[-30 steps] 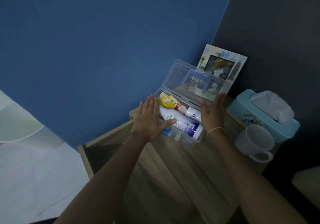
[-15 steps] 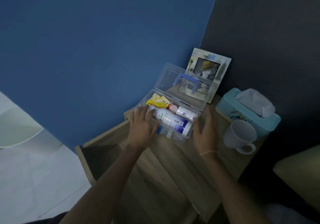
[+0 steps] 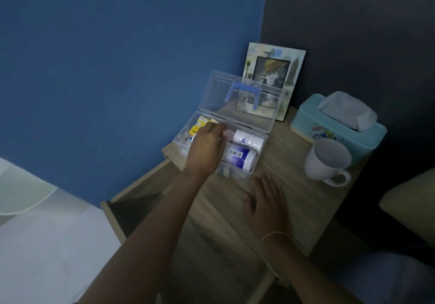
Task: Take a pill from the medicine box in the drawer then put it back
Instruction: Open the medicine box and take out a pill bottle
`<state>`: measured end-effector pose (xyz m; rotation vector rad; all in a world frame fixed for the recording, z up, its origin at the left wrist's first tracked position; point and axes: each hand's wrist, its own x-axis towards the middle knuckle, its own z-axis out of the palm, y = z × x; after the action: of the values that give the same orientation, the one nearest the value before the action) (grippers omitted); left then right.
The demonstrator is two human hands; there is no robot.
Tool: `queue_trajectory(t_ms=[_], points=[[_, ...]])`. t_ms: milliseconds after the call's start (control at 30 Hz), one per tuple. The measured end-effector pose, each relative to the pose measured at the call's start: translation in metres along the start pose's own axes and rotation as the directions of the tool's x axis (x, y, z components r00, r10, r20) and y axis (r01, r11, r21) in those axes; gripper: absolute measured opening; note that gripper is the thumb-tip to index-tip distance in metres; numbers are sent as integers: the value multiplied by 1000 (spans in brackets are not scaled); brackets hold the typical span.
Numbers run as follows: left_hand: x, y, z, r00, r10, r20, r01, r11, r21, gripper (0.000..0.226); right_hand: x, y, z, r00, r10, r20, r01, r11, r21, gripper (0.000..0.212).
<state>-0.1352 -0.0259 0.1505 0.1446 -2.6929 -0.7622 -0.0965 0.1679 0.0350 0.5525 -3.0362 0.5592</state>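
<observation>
Barcode on white bottle (image 3: 237, 156) label, digits unreadable, yellow pack (image 3: 197, 126) print illegible

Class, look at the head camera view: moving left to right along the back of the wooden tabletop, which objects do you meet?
Clear medicine box with its lid open → picture frame → turquoise tissue box → white mug.

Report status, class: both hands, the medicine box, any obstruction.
Left hand inside open medicine box, fingers at the yellow packet. Right hand flat on tabletop, empty. Nothing blocking.
</observation>
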Motion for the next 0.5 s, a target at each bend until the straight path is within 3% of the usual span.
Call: queue_trajectory(t_ms=[133,267,500], points=[[43,0,4,973,-94,210,84,995,54,32,1,-1,1,1000,15,-15,-15,1000,-18,55],[69,-1,12,885,-184,428,120,978,171,34,-1,-3,-3,1000,22,5,-22,1000,-19,56],[86,0,31,851,-238,468,73,936,343,40,0,-3,-7,999,20,43,-19,1000,-21,54]])
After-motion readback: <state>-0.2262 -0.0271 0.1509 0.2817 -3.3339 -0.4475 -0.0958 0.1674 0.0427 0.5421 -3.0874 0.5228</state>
